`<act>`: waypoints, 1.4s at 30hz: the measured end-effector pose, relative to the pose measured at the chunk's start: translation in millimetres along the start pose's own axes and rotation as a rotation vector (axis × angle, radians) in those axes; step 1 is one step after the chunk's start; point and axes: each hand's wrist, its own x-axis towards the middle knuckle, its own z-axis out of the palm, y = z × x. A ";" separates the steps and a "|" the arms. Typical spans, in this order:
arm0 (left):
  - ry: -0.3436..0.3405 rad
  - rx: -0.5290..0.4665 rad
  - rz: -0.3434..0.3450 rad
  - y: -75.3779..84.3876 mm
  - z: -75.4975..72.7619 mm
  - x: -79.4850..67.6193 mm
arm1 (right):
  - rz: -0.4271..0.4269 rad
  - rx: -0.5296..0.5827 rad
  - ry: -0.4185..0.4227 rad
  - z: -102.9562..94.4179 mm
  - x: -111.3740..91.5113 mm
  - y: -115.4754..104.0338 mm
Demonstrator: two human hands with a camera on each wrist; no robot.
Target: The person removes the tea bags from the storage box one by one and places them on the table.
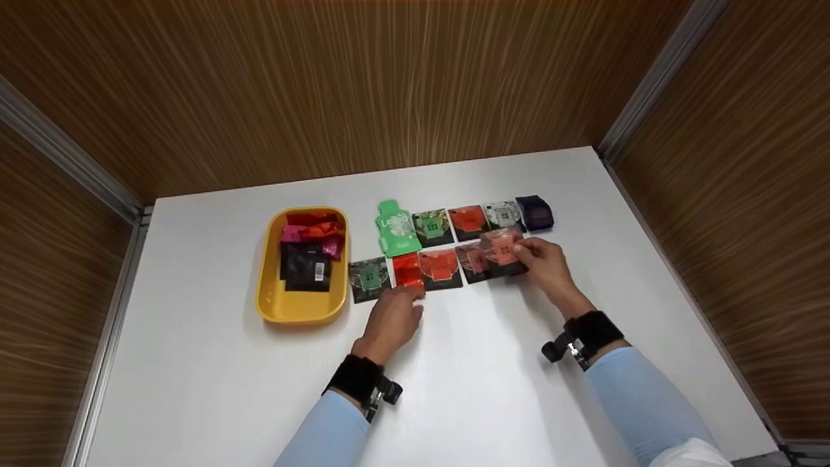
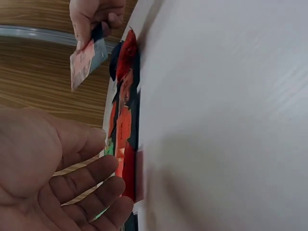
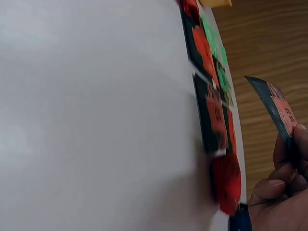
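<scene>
My right hand (image 1: 548, 266) pinches a dark tea sachet with a salmon label (image 3: 284, 108) between thumb and fingers, raised over the right end of the front row. My left hand (image 1: 392, 318) has its fingers loosely extended at a shiny red packet (image 1: 407, 267); whether they touch it is unclear. Left of that packet lies a green-labelled sachet (image 1: 369, 277); right of it are a red-labelled sachet (image 1: 442, 267) and a salmon-labelled one (image 1: 472, 261). Another red packet (image 3: 226, 183) at the row's end appears in the right wrist view, hidden in the head view.
Behind, a green pouch (image 1: 397, 230), a green-labelled sachet (image 1: 432, 227), a red one (image 1: 468, 222), a grey one (image 1: 504, 214) and a dark purple packet (image 1: 535, 213) form a row. A yellow tray (image 1: 301, 310) at left holds several packets. Wood-grain panels (image 1: 389, 91) border the white table.
</scene>
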 end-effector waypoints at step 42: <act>0.016 0.232 0.083 -2.2 16.0 -17.6 | 0.171 -0.593 0.091 -60.0 33.8 43.5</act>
